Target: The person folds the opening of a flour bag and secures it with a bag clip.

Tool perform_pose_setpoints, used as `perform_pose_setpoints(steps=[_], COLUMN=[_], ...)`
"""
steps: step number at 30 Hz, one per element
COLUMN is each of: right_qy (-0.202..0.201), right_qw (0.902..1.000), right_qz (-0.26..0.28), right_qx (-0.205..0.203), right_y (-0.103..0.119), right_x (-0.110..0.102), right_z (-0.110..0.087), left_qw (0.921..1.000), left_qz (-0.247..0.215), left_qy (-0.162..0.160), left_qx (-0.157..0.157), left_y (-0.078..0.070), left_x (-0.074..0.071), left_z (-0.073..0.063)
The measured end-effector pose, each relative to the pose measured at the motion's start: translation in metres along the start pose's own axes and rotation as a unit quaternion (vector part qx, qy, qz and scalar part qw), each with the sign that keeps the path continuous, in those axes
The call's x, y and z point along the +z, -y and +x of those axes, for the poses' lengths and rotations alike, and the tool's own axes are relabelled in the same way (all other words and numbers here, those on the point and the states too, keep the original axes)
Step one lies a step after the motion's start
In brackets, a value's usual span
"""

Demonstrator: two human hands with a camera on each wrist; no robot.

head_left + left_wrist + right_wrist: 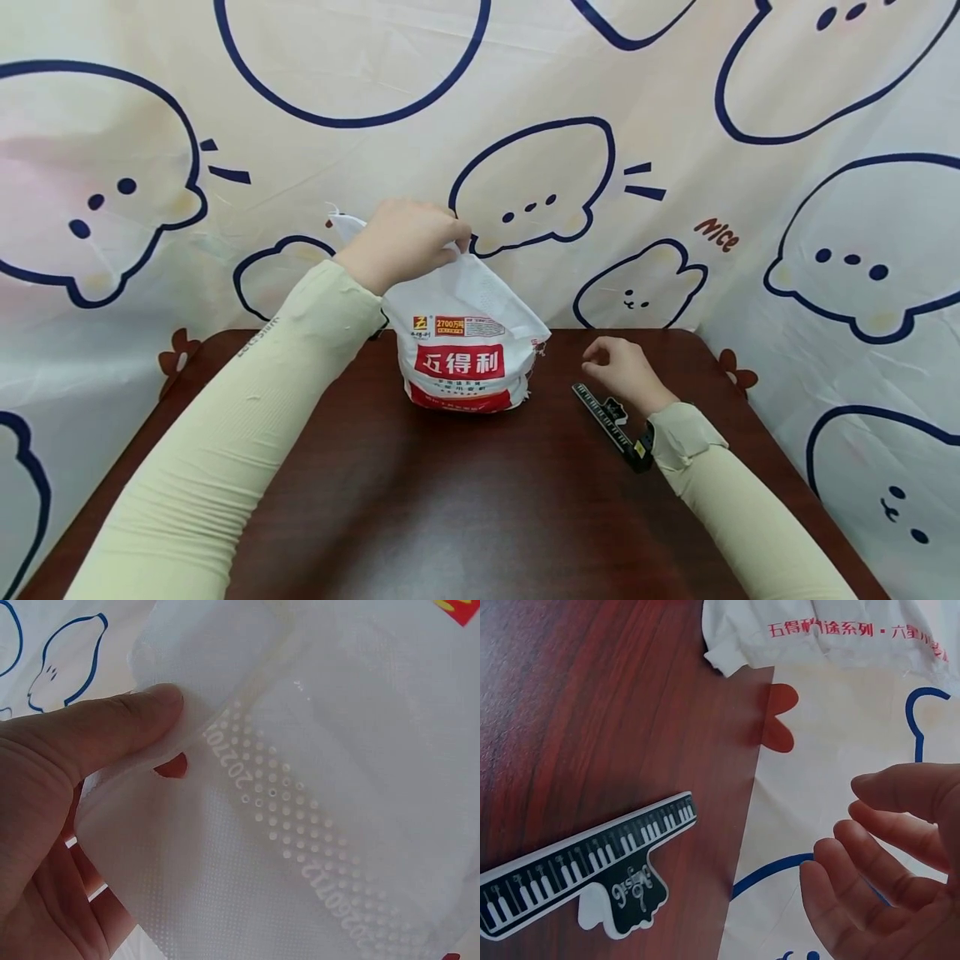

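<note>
1. Pinching the top of the white woven-plastic bag with red printing [468,333], our left hand [408,240] holds it where it sits on the dark reddish-brown wooden table [450,508].
2. We judge its walls soft, its bulging base heavier; gather the top.
3. Our right hand [624,368], loosely curled and empty, is near the black-and-white keyboard-patterned clip [585,862], probably light, stiff; we'd grip its tab [636,900].

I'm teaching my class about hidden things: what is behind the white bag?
Behind the white bag, gripped by the left hand, the printed backdrop shows above and to the right. The bag covers the table directly behind it, so anything there cannot be seen.
</note>
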State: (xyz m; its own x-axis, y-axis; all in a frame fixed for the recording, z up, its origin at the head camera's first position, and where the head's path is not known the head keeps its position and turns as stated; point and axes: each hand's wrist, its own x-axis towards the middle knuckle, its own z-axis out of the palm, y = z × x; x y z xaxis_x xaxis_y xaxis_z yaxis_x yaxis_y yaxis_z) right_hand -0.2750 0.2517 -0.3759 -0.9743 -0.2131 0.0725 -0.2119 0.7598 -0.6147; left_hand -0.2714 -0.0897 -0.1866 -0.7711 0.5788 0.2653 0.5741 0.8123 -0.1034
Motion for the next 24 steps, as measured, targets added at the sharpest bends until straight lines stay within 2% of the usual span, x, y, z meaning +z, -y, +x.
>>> perform_pose_setpoints(steps=[8, 14, 24], right_qy=[0.009, 0.018, 0.024], right_qw=[0.9995, 0.9989, 0.9969], right_qz=[-0.023, -0.026, -0.053], right_qx=[0.018, 0.034, 0.052], right_y=[-0.002, -0.006, -0.011], right_x=[-0.002, -0.005, -0.009], right_z=[0.0, -0.002, 0.001], left_qw=[1.0, 1.0, 0.9999], left_qz=[-0.006, -0.004, -0.008], left_qy=[-0.005, 0.002, -0.006], left_qx=[-0.001, -0.002, 0.001], left_y=[0.002, 0.0, 0.001], left_x=[0.0, 0.001, 0.004], left_z=[-0.003, 0.0, 0.0])
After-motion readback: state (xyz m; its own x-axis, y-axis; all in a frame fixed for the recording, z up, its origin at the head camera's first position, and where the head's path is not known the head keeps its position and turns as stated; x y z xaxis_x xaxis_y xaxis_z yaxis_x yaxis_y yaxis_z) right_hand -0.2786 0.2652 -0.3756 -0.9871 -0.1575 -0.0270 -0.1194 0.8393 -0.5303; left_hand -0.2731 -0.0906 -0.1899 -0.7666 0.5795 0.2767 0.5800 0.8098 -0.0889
